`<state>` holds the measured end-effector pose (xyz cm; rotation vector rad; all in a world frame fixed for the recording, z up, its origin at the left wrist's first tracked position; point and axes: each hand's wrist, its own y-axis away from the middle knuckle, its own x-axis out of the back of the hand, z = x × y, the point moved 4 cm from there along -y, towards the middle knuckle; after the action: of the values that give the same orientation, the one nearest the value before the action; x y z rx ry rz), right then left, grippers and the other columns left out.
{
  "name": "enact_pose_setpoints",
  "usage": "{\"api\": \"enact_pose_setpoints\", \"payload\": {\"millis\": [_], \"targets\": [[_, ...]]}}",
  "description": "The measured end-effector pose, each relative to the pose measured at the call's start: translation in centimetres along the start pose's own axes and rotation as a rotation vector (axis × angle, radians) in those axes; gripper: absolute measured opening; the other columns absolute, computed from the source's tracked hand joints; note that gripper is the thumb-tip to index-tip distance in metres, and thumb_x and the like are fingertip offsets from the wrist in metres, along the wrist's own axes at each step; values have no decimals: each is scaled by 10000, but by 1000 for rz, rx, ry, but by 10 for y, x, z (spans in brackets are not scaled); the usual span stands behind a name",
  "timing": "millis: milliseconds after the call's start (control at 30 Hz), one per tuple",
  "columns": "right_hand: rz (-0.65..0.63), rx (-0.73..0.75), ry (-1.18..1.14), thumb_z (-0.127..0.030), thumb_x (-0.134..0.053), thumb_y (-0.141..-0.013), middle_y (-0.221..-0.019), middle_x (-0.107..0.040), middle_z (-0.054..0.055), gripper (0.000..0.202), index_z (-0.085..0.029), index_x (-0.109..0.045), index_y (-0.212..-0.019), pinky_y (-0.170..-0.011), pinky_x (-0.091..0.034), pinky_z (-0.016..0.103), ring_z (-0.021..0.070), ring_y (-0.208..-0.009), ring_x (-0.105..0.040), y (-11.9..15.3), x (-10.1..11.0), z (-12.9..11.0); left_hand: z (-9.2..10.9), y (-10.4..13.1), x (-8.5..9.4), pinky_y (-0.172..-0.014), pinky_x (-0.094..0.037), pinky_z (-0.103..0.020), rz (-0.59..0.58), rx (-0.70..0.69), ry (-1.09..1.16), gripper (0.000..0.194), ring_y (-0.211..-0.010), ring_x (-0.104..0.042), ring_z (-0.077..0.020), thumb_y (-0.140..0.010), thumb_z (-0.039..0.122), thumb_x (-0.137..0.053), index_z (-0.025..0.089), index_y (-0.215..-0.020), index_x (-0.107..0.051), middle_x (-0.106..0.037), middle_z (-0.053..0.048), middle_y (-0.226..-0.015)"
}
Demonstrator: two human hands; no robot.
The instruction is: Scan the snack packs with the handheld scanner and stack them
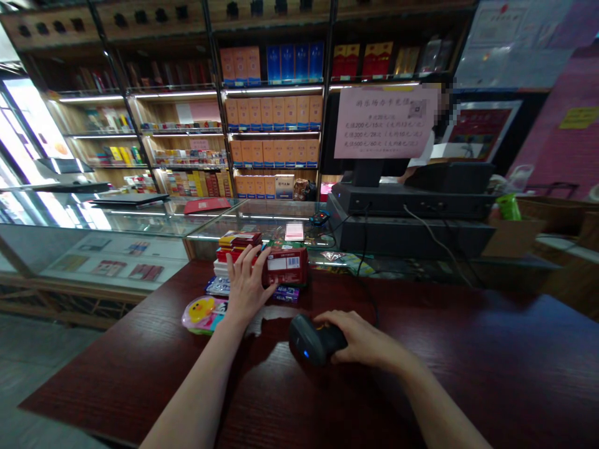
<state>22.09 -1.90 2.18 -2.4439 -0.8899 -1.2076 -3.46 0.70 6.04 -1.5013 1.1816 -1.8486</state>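
My left hand [248,284] reaches over a group of small packages, its fingers spread over red and white boxes [238,242] and touching the left side of a dark red box [287,265] with a barcode label. Purple packets [285,293] lie beneath. Just left of my wrist is a colourful pack with a yellow duck [201,310]. My right hand [350,337] is wrapped round a black handheld scanner [309,340] with a blue light, low over the dark wooden counter [281,399].
Behind the counter top stand glass display cases [140,218], a black monitor with a pink notice [384,125] and a black register unit [412,206]. A cable [372,280] runs behind my right hand. A person [425,146] is behind the monitor. Stocked shelves [274,131] line the back.
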Motion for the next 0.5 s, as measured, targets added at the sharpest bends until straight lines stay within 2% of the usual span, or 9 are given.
{"api": "enact_pose_setpoints", "payload": {"millis": [67,133,233,333,433,500], "targets": [[12,7,-97,-300,-835,-622,-1289,-664,40,710,-298,-624,-1300,-1027,-401,398,290,-1178,-587,2,5,2,3,0,0,-1234,-77,-612,4,-18,16,764,-1425,-376,-342,-802,309,-730,238,-1483,-391,-487,-140,-1458],[71,6,-252,-366,-797,-701,-1273,-677,57,630,-272,-625,-1300,-1006,-436,387,274,-1168,-610,2,12,6,6,0,0,-1233,-80,-619,1,-35,32,785,-1430,-369,-344,-800,298,-731,241,-1495,-373,-483,-140,-1462],[289,-57,-463,-459,-648,-849,-1112,-742,95,468,-197,-641,-1236,-912,-494,373,241,-1021,-681,-1,24,19,15,0,1,-1232,-89,-624,-6,-66,53,779,-1432,-366,-343,-811,293,-726,242,-1499,-366,-480,-140,-1467],[479,-146,-648,-540,-635,-843,-978,-768,103,560,-163,-602,-1256,-761,-519,339,203,-802,-701,-6,28,29,26,1,1,-1234,-92,-623,-20,-113,77,737,-1430,-372,-336,-832,305,-717,239,-1486,-382,-486,-138,-1463],[490,-208,-868,-566,-672,-817,-919,-771,81,656,-185,-535,-1332,-652,-508,286,169,-696,-690,-10,22,28,38,2,0,-1234,-93,-625,-35,-164,97,717,-1421,-389,-327,-850,291,-703,242,-1488,-379,-501,-136,-1448],[464,-239,-972,-550,-689,-820,-881,-774,67,644,-206,-524,-1338,-613,-497,260,155,-658,-687,-10,19,24,44,3,-1,-1234,-94,-625,-38,-198,111,713,-1411,-405,-321,-856,279,-696,250,-1491,-375,-508,-132,-1441]]}}
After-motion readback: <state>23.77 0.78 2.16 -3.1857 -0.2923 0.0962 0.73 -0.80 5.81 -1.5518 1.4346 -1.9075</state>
